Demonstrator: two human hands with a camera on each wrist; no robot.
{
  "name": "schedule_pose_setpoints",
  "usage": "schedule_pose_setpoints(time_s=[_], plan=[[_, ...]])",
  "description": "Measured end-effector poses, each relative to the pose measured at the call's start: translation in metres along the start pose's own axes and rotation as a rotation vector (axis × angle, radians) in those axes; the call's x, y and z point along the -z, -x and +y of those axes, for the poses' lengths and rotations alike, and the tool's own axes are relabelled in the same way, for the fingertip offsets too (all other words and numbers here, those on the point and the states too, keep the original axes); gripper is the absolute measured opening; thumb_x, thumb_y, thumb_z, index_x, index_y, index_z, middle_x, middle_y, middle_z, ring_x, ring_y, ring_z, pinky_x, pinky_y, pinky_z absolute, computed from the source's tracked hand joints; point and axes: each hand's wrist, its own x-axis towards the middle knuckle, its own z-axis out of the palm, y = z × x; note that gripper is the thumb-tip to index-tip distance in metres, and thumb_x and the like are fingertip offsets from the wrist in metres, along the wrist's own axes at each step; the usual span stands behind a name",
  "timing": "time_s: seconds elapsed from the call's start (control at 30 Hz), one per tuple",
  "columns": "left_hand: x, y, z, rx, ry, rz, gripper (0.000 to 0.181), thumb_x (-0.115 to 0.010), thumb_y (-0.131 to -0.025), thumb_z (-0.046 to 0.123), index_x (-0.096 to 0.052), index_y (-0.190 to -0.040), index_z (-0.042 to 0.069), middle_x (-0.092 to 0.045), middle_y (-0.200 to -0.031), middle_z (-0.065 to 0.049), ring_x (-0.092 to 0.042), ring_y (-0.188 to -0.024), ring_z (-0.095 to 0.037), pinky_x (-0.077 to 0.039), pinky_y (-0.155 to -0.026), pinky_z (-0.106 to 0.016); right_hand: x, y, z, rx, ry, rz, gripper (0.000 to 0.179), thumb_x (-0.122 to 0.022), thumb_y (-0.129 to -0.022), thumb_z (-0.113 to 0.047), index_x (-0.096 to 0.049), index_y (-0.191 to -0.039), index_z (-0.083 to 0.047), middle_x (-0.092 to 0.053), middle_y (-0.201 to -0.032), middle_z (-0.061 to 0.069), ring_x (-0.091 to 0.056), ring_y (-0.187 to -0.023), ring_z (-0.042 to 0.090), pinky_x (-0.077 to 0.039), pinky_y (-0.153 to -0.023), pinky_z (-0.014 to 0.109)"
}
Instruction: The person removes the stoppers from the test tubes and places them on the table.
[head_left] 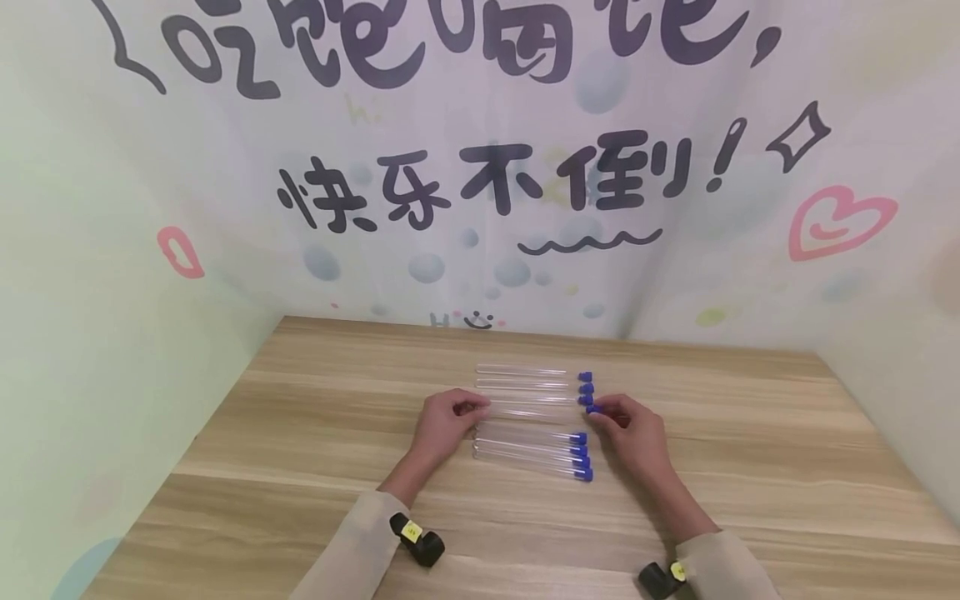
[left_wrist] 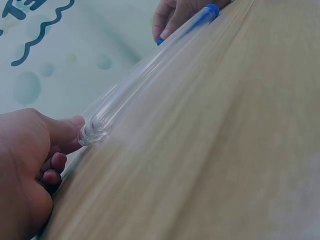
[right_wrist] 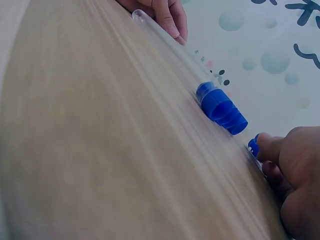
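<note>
With thumb and fingers my left hand (head_left: 444,427) pinches the rounded end of a clear test tube (head_left: 534,413) lying crosswise on the table. My right hand (head_left: 636,432) pinches a small blue cap (head_left: 593,409) near that tube's open end; the cap (right_wrist: 253,145) partly shows past the fingertips in the right wrist view. Beyond lie three uncapped test tubes (head_left: 522,384), with three loose blue caps (head_left: 586,388) beside their open ends. Closer to me, several test tubes (head_left: 525,435) wear blue caps (left_wrist: 213,10) and lie side by side.
The wood-grain table (head_left: 315,400) carries the tubes near its middle. Behind it hangs a pale cloth (head_left: 480,275) with dark lettering and coloured dots. Black wrist cameras (head_left: 418,540) are strapped on both sleeves.
</note>
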Motion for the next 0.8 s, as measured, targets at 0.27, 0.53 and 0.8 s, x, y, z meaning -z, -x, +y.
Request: schedule_pose_setpoints(time_s=[0.27,0.53,0.8], plan=[[-0.0003,-0.0017,0.0022,0.007,-0.005,0.008,0.012,-0.078,-0.080,0.015,-0.075,-0.092,0.014,-0.061,-0.075,0.004,-0.052,-0.068,-0.013,-0.044,-0.060,-0.025,-0.0017,0.0000,-0.0017,-0.001,0.035,-0.013,0.020,-0.075,-0.084,-0.012,-0.070,-0.102,-0.006,-0.069,-0.094,0.007,-0.062,-0.084,0.019,-0.049,-0.073,0.029],[-0.0004,-0.0034,0.0016,0.025,-0.050,0.013,0.012,-0.077,-0.080,0.018,-0.075,-0.092,0.016,-0.059,-0.079,0.004,-0.050,-0.071,-0.013,-0.044,-0.062,-0.027,-0.0035,-0.0018,-0.0034,0.008,0.021,-0.016,0.020,-0.076,-0.082,-0.010,-0.071,-0.101,-0.005,-0.068,-0.089,0.005,-0.061,-0.079,0.017,-0.049,-0.069,0.027],[-0.0020,-0.0050,0.0009,0.028,-0.036,0.005,0.012,-0.078,-0.079,0.016,-0.075,-0.091,0.014,-0.060,-0.078,0.004,-0.050,-0.070,-0.013,-0.043,-0.061,-0.026,-0.0027,-0.0022,-0.0018,0.019,0.022,-0.013,0.024,-0.076,-0.081,-0.008,-0.069,-0.104,-0.004,-0.066,-0.085,0.004,-0.058,-0.077,0.017,-0.048,-0.067,0.025]])
